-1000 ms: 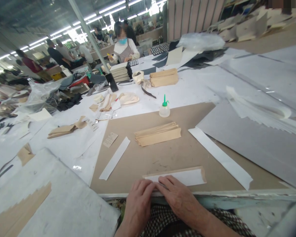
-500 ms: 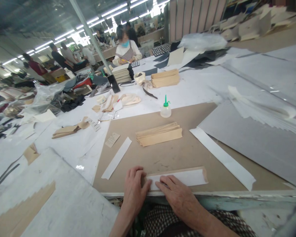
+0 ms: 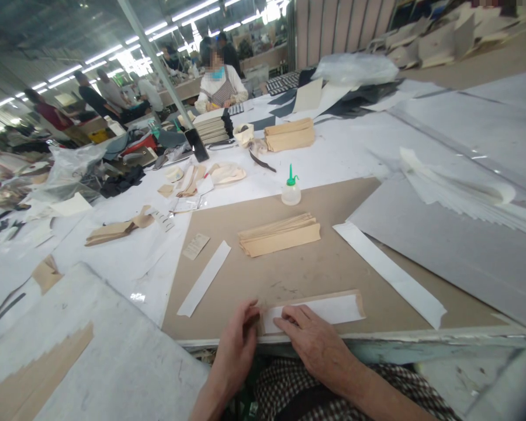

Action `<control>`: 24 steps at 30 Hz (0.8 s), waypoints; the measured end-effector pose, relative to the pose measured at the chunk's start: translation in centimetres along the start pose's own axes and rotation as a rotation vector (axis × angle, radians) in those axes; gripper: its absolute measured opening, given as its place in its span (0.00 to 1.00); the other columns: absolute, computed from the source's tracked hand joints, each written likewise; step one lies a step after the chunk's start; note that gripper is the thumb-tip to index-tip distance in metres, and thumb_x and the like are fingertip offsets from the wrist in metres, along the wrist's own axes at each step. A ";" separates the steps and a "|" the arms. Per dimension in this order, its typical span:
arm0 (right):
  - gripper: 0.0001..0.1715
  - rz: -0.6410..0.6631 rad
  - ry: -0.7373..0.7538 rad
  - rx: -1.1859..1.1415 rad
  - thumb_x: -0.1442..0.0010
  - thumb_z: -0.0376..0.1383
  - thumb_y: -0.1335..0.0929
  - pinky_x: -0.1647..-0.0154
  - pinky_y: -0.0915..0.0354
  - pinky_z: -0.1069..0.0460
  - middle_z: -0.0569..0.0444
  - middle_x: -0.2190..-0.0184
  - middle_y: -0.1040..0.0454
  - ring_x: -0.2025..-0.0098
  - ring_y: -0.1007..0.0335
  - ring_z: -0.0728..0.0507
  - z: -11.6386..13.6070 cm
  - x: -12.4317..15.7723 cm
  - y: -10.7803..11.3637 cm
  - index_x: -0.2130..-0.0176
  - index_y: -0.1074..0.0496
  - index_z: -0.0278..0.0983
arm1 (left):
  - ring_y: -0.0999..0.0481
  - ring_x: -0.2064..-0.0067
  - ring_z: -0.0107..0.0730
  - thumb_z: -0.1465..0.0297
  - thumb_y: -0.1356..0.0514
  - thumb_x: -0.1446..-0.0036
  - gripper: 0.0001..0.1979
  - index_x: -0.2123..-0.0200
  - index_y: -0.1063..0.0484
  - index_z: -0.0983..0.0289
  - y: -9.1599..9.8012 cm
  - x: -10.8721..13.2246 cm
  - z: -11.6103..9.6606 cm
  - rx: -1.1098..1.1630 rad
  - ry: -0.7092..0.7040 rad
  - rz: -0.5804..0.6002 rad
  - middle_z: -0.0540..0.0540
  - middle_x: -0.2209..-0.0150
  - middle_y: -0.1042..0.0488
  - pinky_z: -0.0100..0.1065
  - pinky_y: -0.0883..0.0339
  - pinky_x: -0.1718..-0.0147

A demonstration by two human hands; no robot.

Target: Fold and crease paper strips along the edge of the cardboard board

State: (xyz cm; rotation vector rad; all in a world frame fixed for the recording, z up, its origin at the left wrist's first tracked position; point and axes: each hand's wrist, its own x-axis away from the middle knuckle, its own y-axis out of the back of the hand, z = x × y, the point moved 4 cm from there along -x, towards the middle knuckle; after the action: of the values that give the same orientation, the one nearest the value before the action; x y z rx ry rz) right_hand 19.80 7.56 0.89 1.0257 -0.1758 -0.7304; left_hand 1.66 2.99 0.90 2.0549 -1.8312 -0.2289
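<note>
A tan strip (image 3: pixel 360 303) lies near the front edge of the brown board, a white strip (image 3: pixel 339 311) on top of it. My left hand (image 3: pixel 237 345) is at the strip's left end with fingers curled; what they grip there is hidden. My right hand (image 3: pixel 313 342) rests on the white strip, fingers bent and drawn together, and anything inside them is hidden. Farther back on the board is a stack of tan strips (image 3: pixel 280 237). Behind it stands a clear squeeze bottle with a green nozzle (image 3: pixel 291 192).
The brown board (image 3: pixel 228 292) also bears a loose white strip (image 3: pixel 205 279) on the left and a longer white strip (image 3: pixel 392 276) on the right. Grey sheets (image 3: pixel 447 240) overlap its right side. A metal pole (image 3: pixel 158 64) rises beyond, and a co-worker (image 3: pixel 221 88) sits across the table.
My left hand has drawn back slightly, its thumb away from the white strip. My right hand stays on the strip, and the dark sliver at its fingers no longer shows. The view has shifted slightly.
</note>
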 end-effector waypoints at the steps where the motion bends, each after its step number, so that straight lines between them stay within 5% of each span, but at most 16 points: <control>1: 0.24 0.004 -0.001 -0.004 0.39 0.22 0.36 0.46 0.33 0.44 0.46 0.50 0.31 0.49 0.36 0.39 -0.1 0.0 -0.1 0.45 0.31 0.36 | 0.26 0.46 0.37 0.73 0.48 0.38 0.22 0.41 0.36 0.58 0.0 0.1 0.1 -0.086 -0.052 -0.011 0.58 0.48 0.26 0.44 0.35 0.44; 7: 0.21 0.049 0.053 0.029 0.37 0.23 0.36 0.44 0.33 0.43 0.46 0.48 0.30 0.48 0.36 0.38 -0.4 -0.2 0.2 0.46 0.29 0.35 | 0.27 0.48 0.41 0.74 0.43 0.44 0.26 0.41 0.36 0.60 -0.1 0.0 1.4 -0.255 -0.068 -0.227 0.59 0.49 0.27 0.47 0.33 0.46; 11: 0.18 0.115 0.217 0.038 0.33 0.28 0.36 0.43 0.34 0.43 0.47 0.42 0.30 0.47 0.36 0.39 -0.3 -0.8 1.1 0.45 0.29 0.35 | 0.31 0.46 0.43 0.76 0.40 0.50 0.20 0.51 0.32 0.61 0.0 0.5 0.7 -0.386 -0.084 -0.363 0.58 0.49 0.31 0.50 0.36 0.44; 15: 0.21 0.199 0.340 0.015 0.32 0.28 0.37 0.44 0.34 0.46 0.49 0.38 0.32 0.48 0.36 0.41 -0.3 -1.6 1.7 0.41 0.31 0.34 | 0.30 0.53 0.42 0.72 0.40 0.44 0.02 0.67 0.29 0.60 -0.3 1.1 -0.1 -0.472 -0.136 -0.309 0.55 0.56 0.29 0.45 0.32 0.53; 24: 0.18 0.213 0.329 0.002 0.33 0.28 0.37 0.47 0.33 0.47 0.49 0.41 0.29 0.52 0.35 0.42 0.0 -2.4 2.3 0.45 0.28 0.35 | 0.30 0.49 0.41 0.71 0.42 0.35 0.10 0.56 0.23 0.55 -0.8 2.9 0.5 -0.474 -0.252 -0.294 0.56 0.51 0.27 0.45 0.32 0.50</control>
State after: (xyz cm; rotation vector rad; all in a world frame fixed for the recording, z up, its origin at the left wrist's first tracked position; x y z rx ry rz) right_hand 19.07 9.70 3.24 1.0948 -0.0001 -0.3618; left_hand 2.65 0.09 0.52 1.9981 -1.4082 -0.9421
